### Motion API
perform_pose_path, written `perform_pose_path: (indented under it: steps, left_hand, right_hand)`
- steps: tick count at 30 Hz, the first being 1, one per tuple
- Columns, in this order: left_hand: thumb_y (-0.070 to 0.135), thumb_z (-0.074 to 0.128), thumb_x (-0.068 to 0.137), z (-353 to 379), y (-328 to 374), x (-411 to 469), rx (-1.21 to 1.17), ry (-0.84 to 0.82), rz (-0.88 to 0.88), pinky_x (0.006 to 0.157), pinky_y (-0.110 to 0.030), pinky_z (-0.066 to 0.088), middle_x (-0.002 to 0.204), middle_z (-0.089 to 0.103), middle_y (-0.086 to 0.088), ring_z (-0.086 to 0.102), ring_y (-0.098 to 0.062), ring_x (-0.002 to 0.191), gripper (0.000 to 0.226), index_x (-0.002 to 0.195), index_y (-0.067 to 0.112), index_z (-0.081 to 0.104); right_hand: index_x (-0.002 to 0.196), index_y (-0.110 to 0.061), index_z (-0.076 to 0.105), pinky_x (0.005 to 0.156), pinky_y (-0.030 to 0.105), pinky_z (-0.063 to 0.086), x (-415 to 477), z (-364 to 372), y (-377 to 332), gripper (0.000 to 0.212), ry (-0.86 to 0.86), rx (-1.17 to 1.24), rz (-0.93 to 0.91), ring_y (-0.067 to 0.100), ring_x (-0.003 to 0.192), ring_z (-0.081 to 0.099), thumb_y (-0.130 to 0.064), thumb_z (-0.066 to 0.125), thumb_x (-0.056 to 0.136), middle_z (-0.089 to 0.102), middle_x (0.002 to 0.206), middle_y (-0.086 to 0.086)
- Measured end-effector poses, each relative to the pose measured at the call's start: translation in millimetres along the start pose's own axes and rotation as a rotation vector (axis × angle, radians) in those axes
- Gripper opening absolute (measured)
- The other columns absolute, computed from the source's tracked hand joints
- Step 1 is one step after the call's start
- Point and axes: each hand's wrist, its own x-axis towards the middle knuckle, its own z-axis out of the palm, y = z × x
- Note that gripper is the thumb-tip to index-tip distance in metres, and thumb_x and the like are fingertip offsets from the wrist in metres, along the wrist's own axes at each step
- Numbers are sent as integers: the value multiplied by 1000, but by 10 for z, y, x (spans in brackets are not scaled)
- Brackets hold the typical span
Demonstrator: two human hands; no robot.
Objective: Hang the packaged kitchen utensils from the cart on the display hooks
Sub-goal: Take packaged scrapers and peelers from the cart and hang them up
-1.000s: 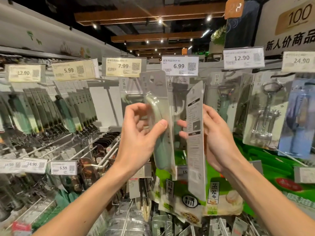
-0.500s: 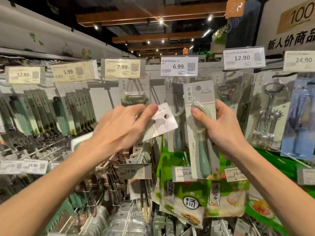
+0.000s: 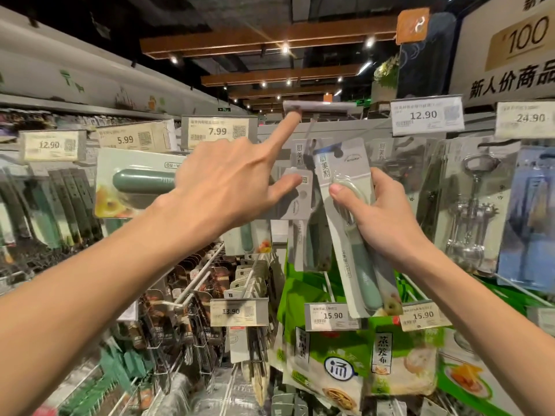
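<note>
Left hand (image 3: pixel 228 187): fingers and thumb pinch a horizontal utensil pack (image 3: pixel 135 181) with a green handle. The index finger is raised, its tip touching the flipped-up price tag holder (image 3: pixel 318 107).
Right hand (image 3: pixel 381 223): grips a tilted utensil pack (image 3: pixel 365 274), thumb on the blister. The card top is at the display hook (image 3: pixel 338 152); whether it is threaded on is unclear.

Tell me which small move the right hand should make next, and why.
Probably push the packaged peeler along the hook: the right hand holds its hole at the hook's tip, and the left hand, gripping a second package, lifts the price tag clear.
</note>
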Motion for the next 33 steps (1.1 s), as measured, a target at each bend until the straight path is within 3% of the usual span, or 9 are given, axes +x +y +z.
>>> perform_pose_path:
  steps: [7, 14, 19, 24, 26, 30, 33]
  left_hand:
    - [79, 35, 84, -120, -89, 260, 167, -134, 32, 44, -27, 40, 62, 47, -4, 49, -16, 49, 101, 151, 35, -27]
    - [79, 42, 81, -184, -132, 316, 217, -181, 46, 49, -32, 39, 64, 39, -3, 45, -17, 52, 107, 151, 36, -26]
    - [79, 44, 81, -151, -119, 294, 223, -174, 45, 45, -29, 31, 65, 45, -4, 43, -16, 49, 110, 150, 32, -29]
    - [79, 44, 78, -151, -80, 282, 212, -196, 47, 42, -28, 30, 59, 45, -6, 44, -17, 46, 115, 150, 29, -30]
    - [78, 44, 79, -161, -72, 284, 197, -193, 43, 43, -28, 30, 58, 46, -7, 44, -17, 46, 114, 150, 29, -30]
    - [75, 44, 82, -130, -90, 282, 189, -157, 56, 42, -28, 30, 58, 45, -7, 44, -16, 46, 111, 151, 27, -29]
    - [69, 49, 86, -92, -122, 292, 143, -144, 65, 42, -29, 30, 58, 42, -7, 42, -17, 47, 110, 151, 27, -28]
  right_hand:
    - [106, -28, 62, 77, 20, 51, 184, 66, -101, 20, -46, -44, -15, -3, 91, 67, -30, 70, 89, 71, 99, -14]
    - [110, -21, 65, 76, 25, 51, 309, 194, -70, 25, -47, -64, 12, 5, 91, 67, -31, 71, 88, 72, 100, -10]
    - [109, -16, 63, 78, 32, 55, 367, 316, 57, 26, -20, -36, 74, 11, 90, 69, -32, 70, 89, 72, 97, -5]
    - [110, -17, 55, 68, 21, 43, 419, 408, 101, 27, -22, -76, 98, 4, 89, 60, -36, 64, 93, 62, 101, -11]
    - [117, -18, 51, 76, 26, 43, 435, 426, 133, 32, -30, -110, 137, 12, 101, 59, -39, 60, 95, 60, 112, -6]
    - [151, -13, 26, 112, 44, 35, 466, 481, 177, 72, -50, -180, 228, 28, 140, 39, -49, 55, 95, 38, 154, 6]
    - [152, -14, 22, 113, 44, 31, 439, 479, 180, 71, -66, -166, 263, 27, 142, 35, -48, 52, 97, 33, 157, 6]
